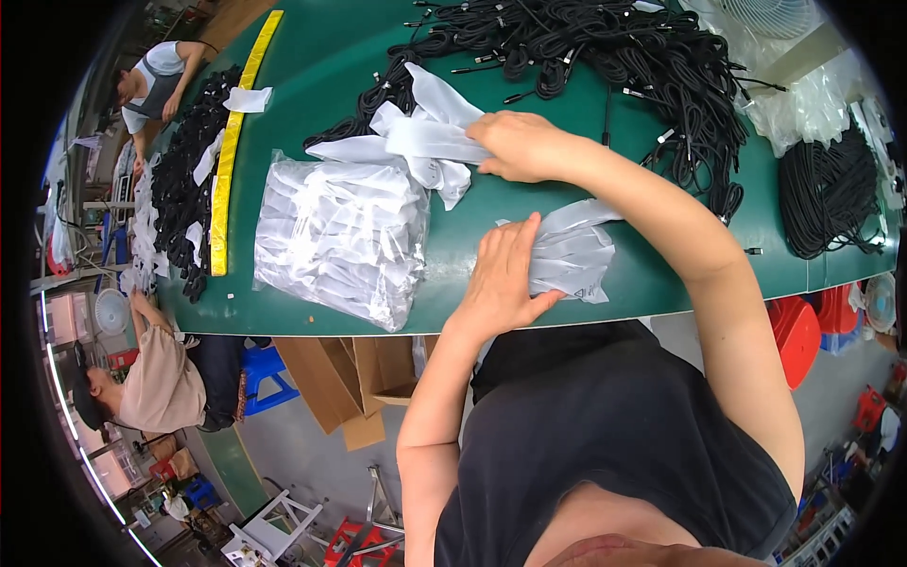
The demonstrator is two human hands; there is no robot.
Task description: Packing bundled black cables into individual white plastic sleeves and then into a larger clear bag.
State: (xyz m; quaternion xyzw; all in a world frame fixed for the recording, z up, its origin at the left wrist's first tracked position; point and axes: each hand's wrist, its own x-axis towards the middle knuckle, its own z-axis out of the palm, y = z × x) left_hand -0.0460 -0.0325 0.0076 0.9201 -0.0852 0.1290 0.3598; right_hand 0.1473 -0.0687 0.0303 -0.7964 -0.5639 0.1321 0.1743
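On the green table, the left hand presses flat, fingers open, steadying a small bag stack; the right hand grips 1 white bag, beside the black cables.

On the green bench, the left hand lies flat on a small stack of clear plastic sleeves near the front edge. The right hand grips loose white plastic sleeves just beside a large clear bag stuffed with sleeves. Coiled black cables are piled behind, and a yellow strip runs along the bench.
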